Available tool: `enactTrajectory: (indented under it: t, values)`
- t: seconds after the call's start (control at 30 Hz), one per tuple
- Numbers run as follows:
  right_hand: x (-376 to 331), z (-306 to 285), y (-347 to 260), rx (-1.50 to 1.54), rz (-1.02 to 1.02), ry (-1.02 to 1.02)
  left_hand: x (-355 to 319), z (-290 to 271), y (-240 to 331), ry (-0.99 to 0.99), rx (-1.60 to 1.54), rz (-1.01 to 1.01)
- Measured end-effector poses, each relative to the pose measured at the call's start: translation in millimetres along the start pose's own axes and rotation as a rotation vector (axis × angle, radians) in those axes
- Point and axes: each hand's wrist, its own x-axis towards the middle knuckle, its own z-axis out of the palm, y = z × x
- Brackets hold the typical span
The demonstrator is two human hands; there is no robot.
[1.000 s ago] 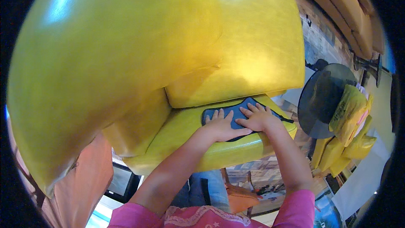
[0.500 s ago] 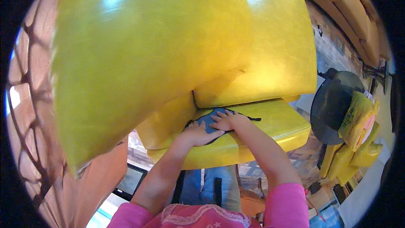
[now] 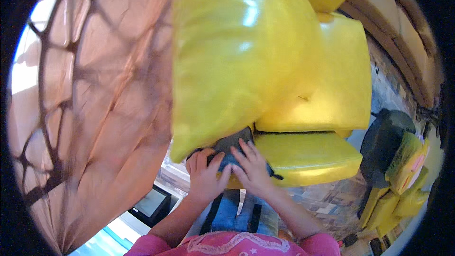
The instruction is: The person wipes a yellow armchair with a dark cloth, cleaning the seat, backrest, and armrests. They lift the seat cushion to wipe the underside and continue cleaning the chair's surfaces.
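Both hands rest on one dark blue-grey cloth [image 3: 233,148] that lies on the front of the yellow seat cushion [image 3: 308,156] of an armchair. The left hand [image 3: 204,174] lies flat with its fingers slightly apart, palm down on the lower left part of the cloth, at the cushion's front edge. The right hand [image 3: 252,168] lies just beside it, touching or nearly touching it at the thumb side, fingers spread and pointing up toward the gap under the chair's big padded arm. Neither hand pinches anything; both press open on the fabric.

The cloth shows only in part: its upper end disappears under the bulging yellow armrest [image 3: 237,61], and a dark corner pokes out to the right of the right hand. How far it runs beneath the hands cannot be told.

One yellow armchair fills the middle of the view, with one seat cushion, one backrest [image 3: 332,80] behind it and the near armrest looming large on the left. A pink sleeve [image 3: 313,245] covers the right forearm near the lower edge, and blue trousers [image 3: 237,213] show below the hands. To the right stands one dark round object [image 3: 386,147] with yellow items [image 3: 407,170] leaning beside it. A wall with a cracked-stone pattern [image 3: 95,114] takes up the left side.
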Motion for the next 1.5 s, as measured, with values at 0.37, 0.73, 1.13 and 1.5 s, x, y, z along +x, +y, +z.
enactTrajectory:
  t: [0.37, 0.73, 1.13, 1.5]
  values:
    - [103, 64, 5, 0.089, 0.046, 0.064, 73, 76, -67, 0.246, -0.576, -0.175]
    - [84, 70, 9, -0.11, -0.006, 0.082, 53, 88, -68, 0.267, -0.552, -0.247]
    - [113, 76, 2, -0.118, 0.039, 0.139, 74, 85, -70, 0.218, -0.563, -0.334]
    - [32, 97, -24, -0.456, 0.129, 0.19, 3, 103, -90, -0.006, -0.675, -0.091]
